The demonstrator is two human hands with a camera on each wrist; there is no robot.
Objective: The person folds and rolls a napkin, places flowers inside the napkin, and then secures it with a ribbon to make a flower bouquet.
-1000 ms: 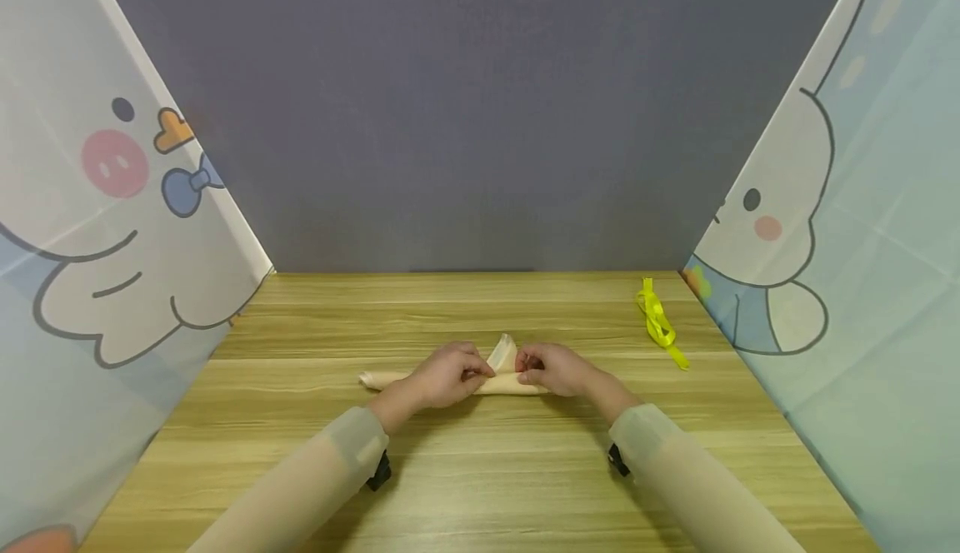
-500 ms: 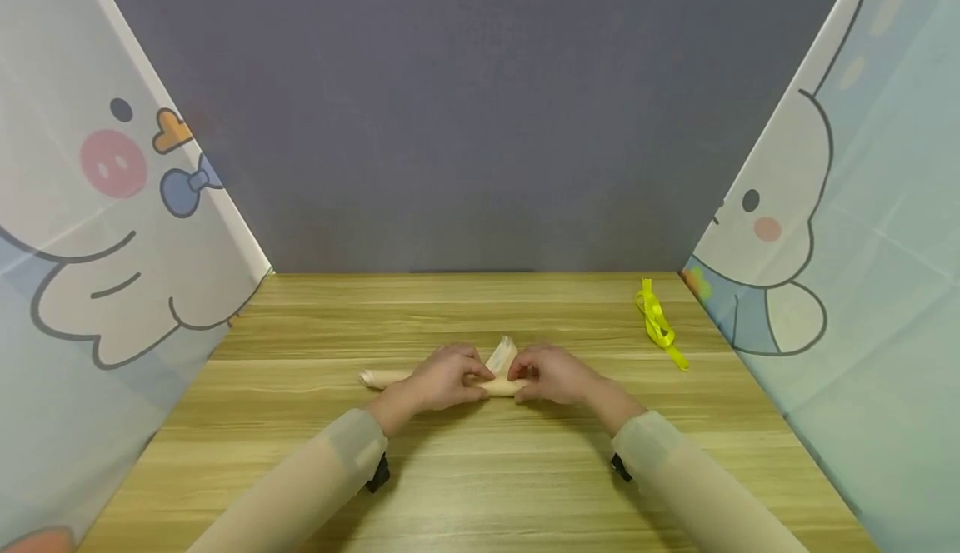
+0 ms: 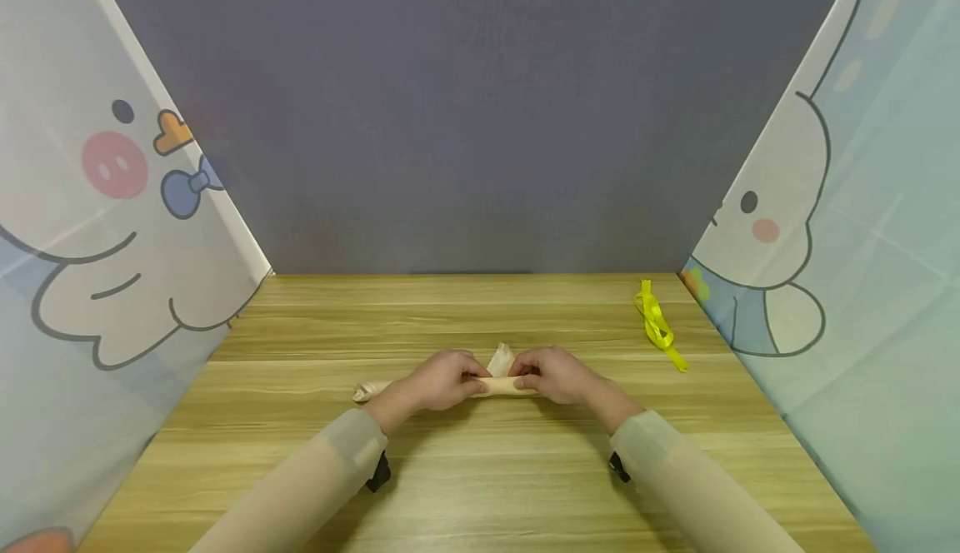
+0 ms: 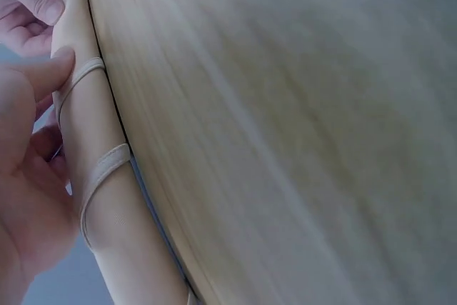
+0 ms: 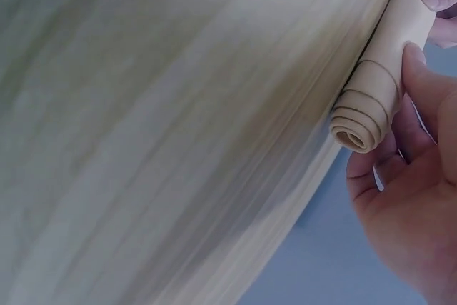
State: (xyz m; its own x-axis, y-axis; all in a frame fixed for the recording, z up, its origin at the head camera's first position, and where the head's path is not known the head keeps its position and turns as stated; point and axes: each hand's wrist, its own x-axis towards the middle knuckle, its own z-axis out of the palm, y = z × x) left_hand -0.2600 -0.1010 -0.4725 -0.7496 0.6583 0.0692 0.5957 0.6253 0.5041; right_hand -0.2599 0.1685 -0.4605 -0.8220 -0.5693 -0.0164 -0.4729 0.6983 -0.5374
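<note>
A beige cloth (image 3: 498,386) lies on the table as a narrow roll, and one pointed corner still lies flat at its far side. In the head view my left hand (image 3: 442,380) pinches the roll left of that corner, thumb on the near side. My right hand (image 3: 557,375) grips it the same way just to the right. Hemmed edges wind slantwise round the cloth roll (image 4: 136,226) in the left wrist view. From the right wrist, the spiral end of the cloth roll (image 5: 357,130) shows beside my right hand (image 5: 418,198).
A tangled bright yellow ribbon (image 3: 656,324) lies at the table's far right. The wood-grain table (image 3: 480,470) meets a dark grey panel (image 3: 480,120) at the back. Cartoon-printed sheets stand on both sides.
The roll has taken in more cloth, and the pointed corner beyond it looks shorter. Its left end has shifted slightly left and nearer. Both hands have re-placed their fingers on the roll.
</note>
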